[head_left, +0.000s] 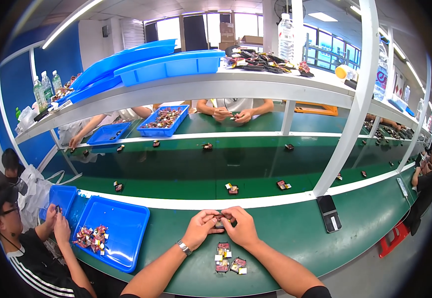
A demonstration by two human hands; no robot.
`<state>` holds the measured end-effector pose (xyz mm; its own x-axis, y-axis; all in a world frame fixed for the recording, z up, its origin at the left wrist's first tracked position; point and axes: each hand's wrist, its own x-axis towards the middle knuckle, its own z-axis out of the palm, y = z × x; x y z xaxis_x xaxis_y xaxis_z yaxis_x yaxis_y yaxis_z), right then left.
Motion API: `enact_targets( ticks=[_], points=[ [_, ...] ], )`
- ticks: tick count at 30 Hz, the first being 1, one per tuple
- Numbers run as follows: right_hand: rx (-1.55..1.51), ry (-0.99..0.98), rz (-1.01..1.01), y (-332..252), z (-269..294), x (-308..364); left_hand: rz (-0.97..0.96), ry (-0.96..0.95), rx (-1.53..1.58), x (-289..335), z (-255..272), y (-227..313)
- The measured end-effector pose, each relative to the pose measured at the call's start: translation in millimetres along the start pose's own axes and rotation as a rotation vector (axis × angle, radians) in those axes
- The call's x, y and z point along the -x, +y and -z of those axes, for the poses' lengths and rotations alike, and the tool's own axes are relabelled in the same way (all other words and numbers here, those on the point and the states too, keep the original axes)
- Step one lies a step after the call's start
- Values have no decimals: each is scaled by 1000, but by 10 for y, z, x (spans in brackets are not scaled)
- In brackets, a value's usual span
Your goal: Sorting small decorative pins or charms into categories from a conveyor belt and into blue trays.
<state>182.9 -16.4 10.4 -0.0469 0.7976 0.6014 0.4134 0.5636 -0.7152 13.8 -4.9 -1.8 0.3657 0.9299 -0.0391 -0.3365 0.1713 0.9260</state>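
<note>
Both my hands meet over the green bench (pixel 285 248). My left hand (pixel 199 229) and my right hand (pixel 242 228) pinch a small dark-edged flat piece (pixel 219 223) between their fingertips. Its exact kind is too small to make out, and the fingers partly cover it. Just below, between my forearms, lie similar small pieces (pixel 222 265) with black edges, reddish faces and white or yellow tabs. A metal-band watch (pixel 183 247) is on my left wrist.
A blue tray (pixel 144 218) with a heap of small pieces (pixel 93 239) stands left, beside a seated co-worker (pixel 32 258). A black phone-like device (pixel 329 213) lies right, near a white post (pixel 347 109). Ahead, scattered pieces sit on the green belt (pixel 186 169) beneath a shelf (pixel 186 85).
</note>
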Motion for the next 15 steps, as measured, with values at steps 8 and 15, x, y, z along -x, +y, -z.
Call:
enact_targets(
  ticks=[8, 15],
  points=[
    [-95, -44, -154, 5, 13, 12, -2, 29, -102, -5, -43, -29],
    [-101, -72, -155, -30, 33, -9, 3, 29, -154, -13, -36, -28]
  ],
)
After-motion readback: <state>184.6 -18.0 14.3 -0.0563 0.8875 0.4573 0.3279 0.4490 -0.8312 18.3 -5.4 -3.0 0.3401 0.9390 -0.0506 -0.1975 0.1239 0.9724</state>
